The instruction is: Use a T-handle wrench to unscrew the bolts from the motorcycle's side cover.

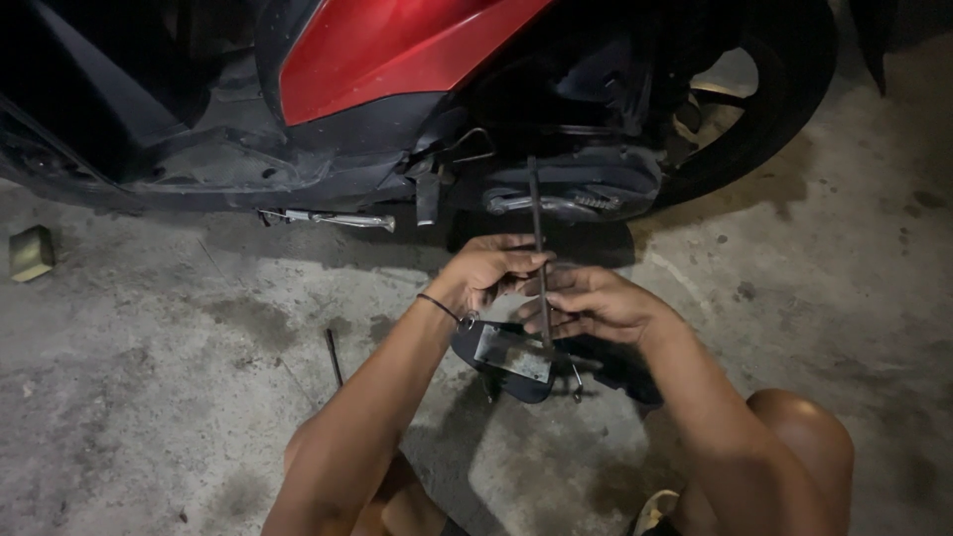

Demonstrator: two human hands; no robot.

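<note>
Dark, thin steel rod (537, 233) stands upright, pinched in both grips: left hand (488, 270) and right hand (594, 303) clenched mid-shaft; below them, a black flat pedal-like part (508, 359). Likely stiff, light, slippery; hold low.

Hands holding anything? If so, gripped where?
Both hands, left hand and right hand, hold a thin dark metal rod standing roughly upright. They grip its lower half, fingers wrapped around it; its top end sticks up free.
</note>
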